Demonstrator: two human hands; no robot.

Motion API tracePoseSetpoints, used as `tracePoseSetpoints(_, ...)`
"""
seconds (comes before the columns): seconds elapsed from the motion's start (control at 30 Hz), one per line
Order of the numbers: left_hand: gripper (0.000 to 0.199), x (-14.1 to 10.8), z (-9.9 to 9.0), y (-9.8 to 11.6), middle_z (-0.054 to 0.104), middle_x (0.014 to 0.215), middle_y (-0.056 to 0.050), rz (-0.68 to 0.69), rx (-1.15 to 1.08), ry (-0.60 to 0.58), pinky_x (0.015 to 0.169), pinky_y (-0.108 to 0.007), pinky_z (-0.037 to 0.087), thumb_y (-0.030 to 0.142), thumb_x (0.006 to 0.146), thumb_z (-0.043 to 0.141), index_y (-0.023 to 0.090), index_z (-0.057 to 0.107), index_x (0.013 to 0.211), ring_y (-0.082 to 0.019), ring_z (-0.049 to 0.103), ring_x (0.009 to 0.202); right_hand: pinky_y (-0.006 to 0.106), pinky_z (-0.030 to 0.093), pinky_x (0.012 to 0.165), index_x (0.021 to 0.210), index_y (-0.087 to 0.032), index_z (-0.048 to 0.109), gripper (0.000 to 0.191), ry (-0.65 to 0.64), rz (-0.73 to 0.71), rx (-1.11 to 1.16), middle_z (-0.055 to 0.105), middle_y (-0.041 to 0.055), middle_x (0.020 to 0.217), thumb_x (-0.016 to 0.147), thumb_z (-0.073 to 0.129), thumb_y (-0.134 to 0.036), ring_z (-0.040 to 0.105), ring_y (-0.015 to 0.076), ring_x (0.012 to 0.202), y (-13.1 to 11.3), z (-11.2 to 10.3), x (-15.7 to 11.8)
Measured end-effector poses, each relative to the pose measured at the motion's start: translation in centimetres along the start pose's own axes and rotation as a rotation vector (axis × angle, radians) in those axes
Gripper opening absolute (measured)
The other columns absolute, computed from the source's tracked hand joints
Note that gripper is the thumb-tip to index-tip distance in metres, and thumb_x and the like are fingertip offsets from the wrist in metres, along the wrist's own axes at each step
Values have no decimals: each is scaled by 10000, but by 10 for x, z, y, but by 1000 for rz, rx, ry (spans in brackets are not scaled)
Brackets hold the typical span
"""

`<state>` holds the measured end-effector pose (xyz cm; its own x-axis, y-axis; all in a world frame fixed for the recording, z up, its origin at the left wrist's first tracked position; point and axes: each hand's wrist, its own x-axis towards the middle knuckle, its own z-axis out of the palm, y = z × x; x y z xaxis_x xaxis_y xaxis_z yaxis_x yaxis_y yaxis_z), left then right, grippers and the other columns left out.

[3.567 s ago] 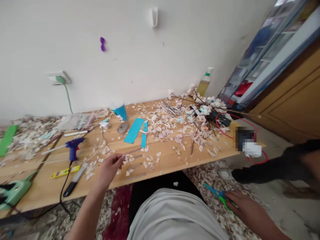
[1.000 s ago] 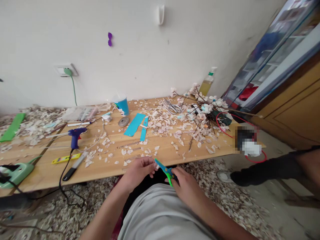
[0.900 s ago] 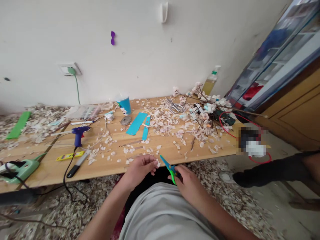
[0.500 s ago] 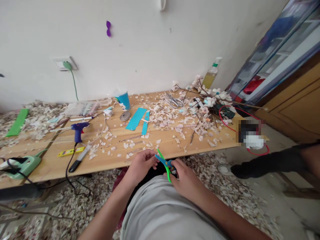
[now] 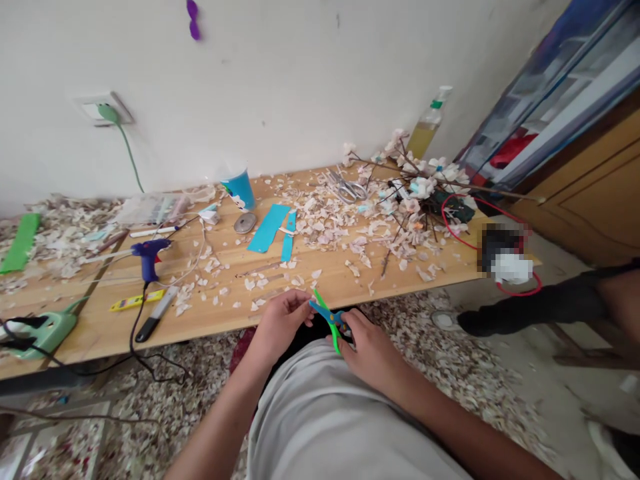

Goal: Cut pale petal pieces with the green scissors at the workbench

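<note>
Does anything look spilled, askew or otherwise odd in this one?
Yes. Pale scraps litter the table and thickly cover the floor beneath, which looks like spillage. A purple piece also sits on the wall, apart from everything else. The blue-and-green scissors in the right hand show no visible damage.

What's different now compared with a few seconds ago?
The left hand has moved right and back toward the lap. The right hand has brought the scissors up and left beside it, blades now open. It kept hold of them throughout. The glue gun and blue cup stayed put.
</note>
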<state>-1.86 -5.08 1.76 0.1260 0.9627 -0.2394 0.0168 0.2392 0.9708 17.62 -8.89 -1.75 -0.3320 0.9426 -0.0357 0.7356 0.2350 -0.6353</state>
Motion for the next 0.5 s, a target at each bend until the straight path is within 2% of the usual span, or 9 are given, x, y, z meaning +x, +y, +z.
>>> tracePoseSetpoints(0.4,290,20,-7,-8,614,636,-2,-90,35,67,561,-222,464,426,767,689,138,670,802,-111,552,562,331,470,827,1053,-160,550,170,-64,50,-60,600,93,1028,897,580,-221,613,250,993,2,7,25)
tracePoseSetpoints(0.5,254,22,-12,-9,617,656,-1,-97,75,31,577,-220,458,389,796,666,140,670,840,-112,562,584,335,472,821,1063,-157,549,175,-80,44,-77,601,95,1031,901,573,-218,614,254,986,2,6,28)
